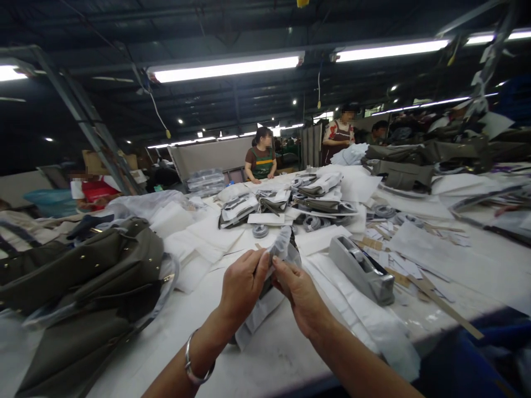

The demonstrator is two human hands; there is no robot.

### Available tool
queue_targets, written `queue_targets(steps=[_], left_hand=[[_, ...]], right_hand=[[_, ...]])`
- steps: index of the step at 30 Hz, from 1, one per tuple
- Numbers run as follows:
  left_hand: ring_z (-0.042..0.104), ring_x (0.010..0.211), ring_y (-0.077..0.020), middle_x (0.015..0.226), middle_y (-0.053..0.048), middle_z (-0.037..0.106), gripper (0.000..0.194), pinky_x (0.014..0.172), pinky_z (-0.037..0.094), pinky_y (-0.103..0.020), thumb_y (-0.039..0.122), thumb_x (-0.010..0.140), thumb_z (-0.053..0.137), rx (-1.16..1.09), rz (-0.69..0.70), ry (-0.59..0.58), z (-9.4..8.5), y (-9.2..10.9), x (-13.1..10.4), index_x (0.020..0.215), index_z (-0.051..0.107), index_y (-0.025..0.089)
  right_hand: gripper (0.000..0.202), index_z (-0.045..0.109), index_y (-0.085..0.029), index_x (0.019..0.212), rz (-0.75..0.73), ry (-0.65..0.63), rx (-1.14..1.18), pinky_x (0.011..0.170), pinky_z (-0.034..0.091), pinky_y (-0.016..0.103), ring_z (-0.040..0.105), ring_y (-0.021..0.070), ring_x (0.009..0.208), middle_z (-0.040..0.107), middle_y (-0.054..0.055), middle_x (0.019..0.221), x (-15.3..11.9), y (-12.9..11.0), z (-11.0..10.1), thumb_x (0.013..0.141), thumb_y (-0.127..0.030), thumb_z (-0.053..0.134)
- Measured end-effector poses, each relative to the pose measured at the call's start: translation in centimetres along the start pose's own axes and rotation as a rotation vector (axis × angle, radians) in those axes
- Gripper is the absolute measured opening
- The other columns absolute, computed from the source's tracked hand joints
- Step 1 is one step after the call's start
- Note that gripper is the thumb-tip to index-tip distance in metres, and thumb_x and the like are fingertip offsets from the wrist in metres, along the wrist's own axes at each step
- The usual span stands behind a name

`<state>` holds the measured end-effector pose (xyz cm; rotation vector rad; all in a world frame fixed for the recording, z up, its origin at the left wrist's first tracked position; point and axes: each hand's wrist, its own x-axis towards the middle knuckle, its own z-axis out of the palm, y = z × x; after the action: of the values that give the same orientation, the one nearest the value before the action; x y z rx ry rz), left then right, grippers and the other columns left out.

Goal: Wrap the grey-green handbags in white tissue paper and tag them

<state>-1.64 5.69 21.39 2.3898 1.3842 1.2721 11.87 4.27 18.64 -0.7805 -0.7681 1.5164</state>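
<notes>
My left hand [243, 279] and my right hand [296, 290] meet above the table, thumbs and fingers pinching a thin whitish wrapping [282, 240]. It is gathered around something dark and narrow that my hands mostly hide. Below them, white sheet material [259, 318] hangs or lies under my left hand; its full shape is hidden. A grey tape dispenser [360, 271] stands to the right of my right hand. Behind my hands sit wrapped dark olive bundles [319, 190] and a coiled grey strap [260, 231].
Dark olive bags [78, 271] are heaped at the left, with more olive bags [402, 174] at the far right. Card strips and paper scraps [409, 265] litter the right side. White sheets [207, 237] cover part of the table. Several people work beyond it, one person [261, 157] at the far edge.
</notes>
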Motion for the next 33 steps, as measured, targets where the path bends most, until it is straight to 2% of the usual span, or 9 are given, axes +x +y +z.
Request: queue_targets(steps=[6, 11, 14, 19, 22, 26, 28, 31, 33], left_hand=[[0.058, 0.112, -0.0222, 0.105, -0.008, 0.063, 0.032, 0.096, 0.047, -0.034, 0.04, 0.101, 0.043, -0.169, -0.057, -0.012, 0.0, -0.7, -0.3, 0.098, 0.07, 0.022], [0.058, 0.107, -0.0224, 0.106, -0.008, 0.06, 0.034, 0.094, 0.047, -0.035, 0.042, 0.1, 0.046, -0.231, -0.146, 0.034, 0.4, -0.8, -0.9, 0.095, 0.072, 0.021], [0.059, 0.103, -0.0211, 0.106, -0.008, 0.059, 0.035, 0.092, 0.047, -0.033, 0.041, 0.101, 0.045, -0.217, -0.139, 0.054, 0.3, -0.3, -1.2, 0.093, 0.072, 0.021], [0.061, 0.103, -0.0204, 0.106, -0.008, 0.059, 0.035, 0.093, 0.048, -0.032, 0.041, 0.1, 0.046, -0.231, -0.091, 0.036, 0.1, 0.0, -1.7, 0.094, 0.073, 0.021], [0.063, 0.101, -0.0203, 0.114, -0.009, 0.06, 0.031, 0.089, 0.051, -0.032, 0.044, 0.096, 0.055, -0.353, -0.19, 0.067, 0.3, -0.2, -1.9, 0.114, 0.069, 0.023], [0.064, 0.068, -0.0112, 0.141, -0.018, 0.05, 0.093, 0.054, 0.051, -0.023, 0.049, 0.079, 0.075, -0.669, -0.508, 0.093, 0.3, -0.1, -1.7, 0.154, 0.023, 0.027], [0.067, 0.074, -0.0142, 0.137, -0.019, 0.056, 0.108, 0.056, 0.051, -0.022, 0.048, 0.076, 0.079, -0.811, -0.575, 0.047, 0.0, 0.2, -1.5, 0.157, 0.01, 0.026], [0.07, 0.093, -0.0215, 0.118, -0.014, 0.07, 0.109, 0.068, 0.054, -0.024, 0.045, 0.076, 0.081, -0.94, -0.611, 0.024, -0.6, 0.9, -1.3, 0.157, 0.011, 0.023], [0.069, 0.096, -0.0233, 0.114, -0.012, 0.072, 0.101, 0.066, 0.053, -0.024, 0.045, 0.075, 0.082, -0.955, -0.617, 0.029, -0.7, 1.2, -1.4, 0.155, 0.023, 0.023]], right_hand=[[0.04, 0.078, -0.018, 0.088, 0.016, 0.011, -0.036, 0.085, 0.045, 0.029, 0.052, 0.0134, 0.078, 0.066, 0.001, 0.082, -0.3, -0.5, 0.1, 0.067, -0.051, 0.084], [0.041, 0.079, -0.019, 0.089, 0.044, -0.009, -0.075, 0.084, 0.046, 0.028, 0.052, 0.0122, 0.074, 0.067, 0.0, 0.082, 0.1, -0.8, 0.0, 0.066, -0.052, 0.085], [0.036, 0.078, -0.021, 0.086, 0.086, -0.08, -0.091, 0.085, 0.046, 0.03, 0.055, 0.0132, 0.076, 0.069, 0.001, 0.083, 0.2, -1.0, -0.2, 0.069, -0.053, 0.083], [0.033, 0.075, -0.02, 0.073, 0.021, -0.199, -0.116, 0.081, 0.047, 0.032, 0.057, 0.0174, 0.073, 0.065, 0.002, 0.069, -0.1, -1.1, -0.5, 0.076, -0.053, 0.078], [0.033, 0.078, -0.019, 0.088, 0.0, -0.196, -0.101, 0.089, 0.047, 0.036, 0.062, 0.0215, 0.085, 0.07, 0.005, 0.082, -0.3, -0.8, -0.7, 0.078, -0.051, 0.077], [0.035, 0.078, -0.017, 0.089, -0.031, -0.217, -0.144, 0.092, 0.045, 0.038, 0.061, 0.0243, 0.093, 0.071, 0.008, 0.087, -0.3, -0.5, -0.9, 0.082, -0.051, 0.073], [0.034, 0.078, -0.017, 0.087, -0.039, -0.217, -0.173, 0.086, 0.046, 0.036, 0.059, 0.0224, 0.087, 0.069, 0.007, 0.082, -0.3, -0.5, -1.1, 0.082, -0.051, 0.073], [0.034, 0.075, -0.018, 0.079, -0.039, -0.205, -0.242, 0.07, 0.044, 0.031, 0.052, 0.017, 0.071, 0.061, 0.002, 0.069, -0.2, -0.7, -1.6, 0.082, -0.052, 0.073], [0.035, 0.074, -0.018, 0.074, -0.028, -0.205, -0.299, 0.064, 0.04, 0.029, 0.048, 0.0145, 0.065, 0.057, 0.001, 0.064, 0.0, -0.9, -2.1, 0.081, -0.052, 0.074]])
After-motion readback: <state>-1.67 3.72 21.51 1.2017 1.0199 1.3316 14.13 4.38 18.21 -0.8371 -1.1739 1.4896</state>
